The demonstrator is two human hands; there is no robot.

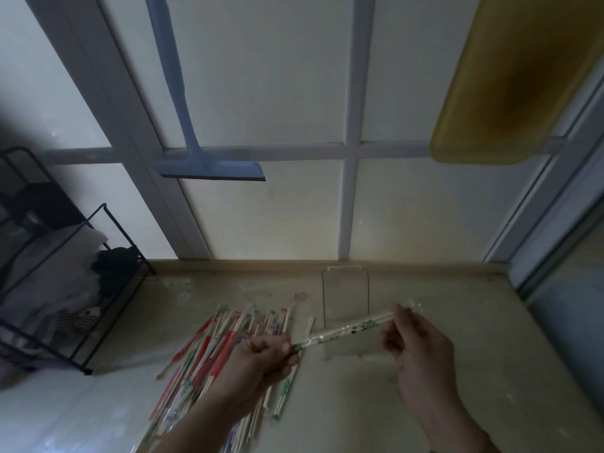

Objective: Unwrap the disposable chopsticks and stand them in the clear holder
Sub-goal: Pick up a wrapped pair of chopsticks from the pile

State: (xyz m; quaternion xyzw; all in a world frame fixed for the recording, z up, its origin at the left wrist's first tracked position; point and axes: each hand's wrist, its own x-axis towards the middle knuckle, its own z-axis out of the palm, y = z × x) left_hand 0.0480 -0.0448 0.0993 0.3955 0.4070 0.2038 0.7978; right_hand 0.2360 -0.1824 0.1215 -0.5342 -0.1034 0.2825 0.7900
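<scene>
1. Head view looks down at a pale counter [457,322] with a window wall behind it
2. One wrapped pair of chopsticks [346,331] is held up in the air, low in the middle of the frame, slanting up to the right
3. Left hand [261,358] is closed around the lower left end of the pair, with the thumb pressed on top
4. Right hand [415,341] pinches the upper right end with its fingertips, and the other fingers are curled in
5. Wrapper on this pair is clear plastic with green print, and it looks like it is on the sticks all the way along
6. Clear holder [345,295] stands on the counter just behind the held pair, close to the back edge, and it is hard to see because it is see-through
7. Big pile of wrapped chopsticks [209,354] lies on the counter at the lower left of the middle, under the left hand, with red and green wrappers
8. Black wire rack [65,282] sits at the left side of the frame with dark and white things in it
9. Blue squeegee [183,119] hangs on the window at the upper left
10. Yellow board [510,86] hangs at the upper right
</scene>
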